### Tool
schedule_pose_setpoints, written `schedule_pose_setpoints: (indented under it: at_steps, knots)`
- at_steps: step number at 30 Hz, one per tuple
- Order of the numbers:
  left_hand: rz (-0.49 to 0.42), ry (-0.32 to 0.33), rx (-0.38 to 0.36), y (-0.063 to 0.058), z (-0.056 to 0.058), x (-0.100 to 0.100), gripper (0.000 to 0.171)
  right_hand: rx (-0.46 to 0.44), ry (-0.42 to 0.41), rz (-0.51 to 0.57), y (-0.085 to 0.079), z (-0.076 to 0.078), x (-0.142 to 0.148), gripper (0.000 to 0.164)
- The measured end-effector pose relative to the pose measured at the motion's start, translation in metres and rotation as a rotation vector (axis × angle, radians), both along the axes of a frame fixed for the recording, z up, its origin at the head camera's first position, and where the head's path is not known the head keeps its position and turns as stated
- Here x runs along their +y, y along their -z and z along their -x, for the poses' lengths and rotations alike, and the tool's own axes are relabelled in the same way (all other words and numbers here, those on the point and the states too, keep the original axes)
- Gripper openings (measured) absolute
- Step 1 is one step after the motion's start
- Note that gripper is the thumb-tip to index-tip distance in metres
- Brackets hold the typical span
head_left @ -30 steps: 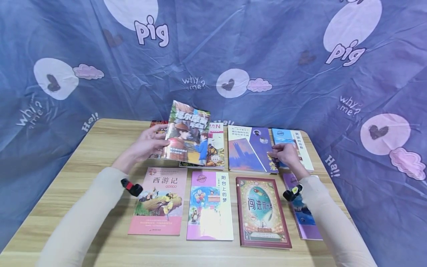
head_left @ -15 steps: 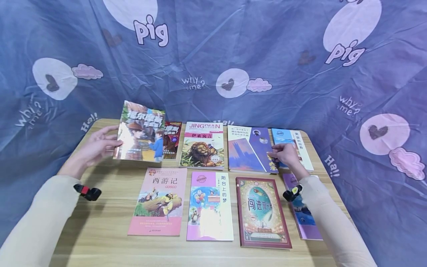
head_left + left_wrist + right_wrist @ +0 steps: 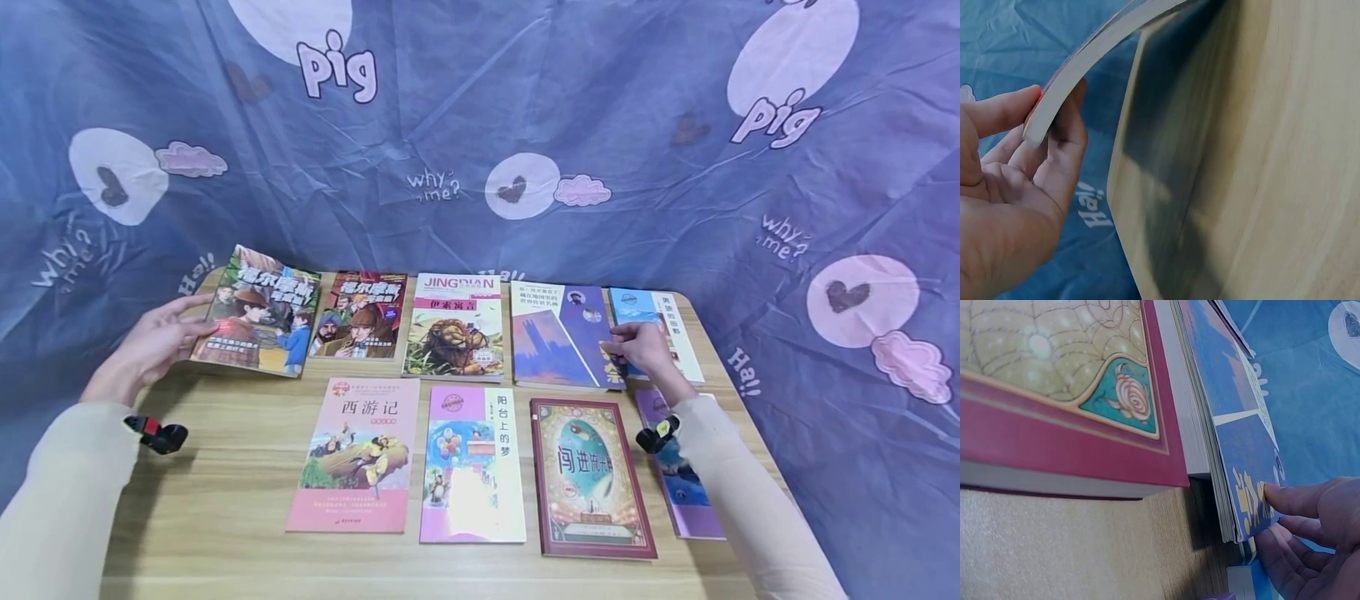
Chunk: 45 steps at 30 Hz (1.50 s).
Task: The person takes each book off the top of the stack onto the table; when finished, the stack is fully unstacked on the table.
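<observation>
My left hand [image 3: 157,343] pinches the left edge of a paperback book [image 3: 258,321] with cartoon figures on its cover, at the table's back left. In the left wrist view the book's page edge [image 3: 1079,78] bends upward over the wood, thumb on the cover and fingers underneath. With thumb and fingers, my right hand [image 3: 647,354] pinches the right edge of a purple-blue book [image 3: 547,342] in the back row. The right wrist view has the thumb on that book's cover [image 3: 1250,469], near its yellow lettering. A blue-and-white book [image 3: 684,346] lies partly hidden behind the right hand.
A dark red detective book [image 3: 360,321] and a lion-cover book [image 3: 453,329] lie in the back row. The front row has a pink book [image 3: 356,467], a lilac-and-cream book [image 3: 468,450], a maroon-bordered book [image 3: 592,475] and a purple book [image 3: 682,483], partly under the right forearm.
My left hand has carried the cartoon-cover paperback leftward and lowered it, uncovering the lion-cover book and the dark red detective book. The right hand has stayed in place.
</observation>
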<state>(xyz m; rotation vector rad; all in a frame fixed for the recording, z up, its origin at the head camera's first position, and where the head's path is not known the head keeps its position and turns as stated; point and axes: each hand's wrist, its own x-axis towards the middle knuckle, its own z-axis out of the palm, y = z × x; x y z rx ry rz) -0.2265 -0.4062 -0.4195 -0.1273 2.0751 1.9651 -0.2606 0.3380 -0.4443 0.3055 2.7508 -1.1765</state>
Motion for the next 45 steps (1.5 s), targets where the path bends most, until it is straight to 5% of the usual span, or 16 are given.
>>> schedule_pose_setpoints:
  at_steps: [8, 15, 22, 25, 36, 39, 45]
  knots:
    - [-0.018, -0.085, -0.027, 0.013, 0.003, -0.004, 0.031, -0.003, -0.011, 0.001, 0.002, 0.001, -0.002, 0.051]
    - [0.191, -0.159, -0.008, 0.026, 0.007, -0.005, 0.032, 0.004, -0.009, -0.004, 0.003, 0.001, -0.002, 0.049]
    - [0.511, -0.254, 0.039, 0.038, 0.012, 0.003, 0.064, 0.008, -0.013, -0.001, 0.003, 0.001, -0.002, 0.049]
    - [0.562, -0.279, 0.067, 0.04, 0.015, 0.005, 0.067, 0.0, -0.009, 0.0, 0.004, 0.002, -0.003, 0.049]
    - [0.759, -0.333, 0.16, 0.026, 0.013, 0.012, 0.059, -0.013, -0.008, -0.003, 0.002, 0.002, -0.004, 0.05]
    - [0.746, -0.32, 0.209, 0.017, 0.016, 0.025, 0.055, -0.011, -0.006, -0.002, 0.001, 0.001, -0.003, 0.049]
    - [0.543, -0.268, 0.275, 0.004, 0.031, 0.082, 0.049, 0.0, -0.005, -0.015, 0.002, 0.0, 0.001, 0.049]
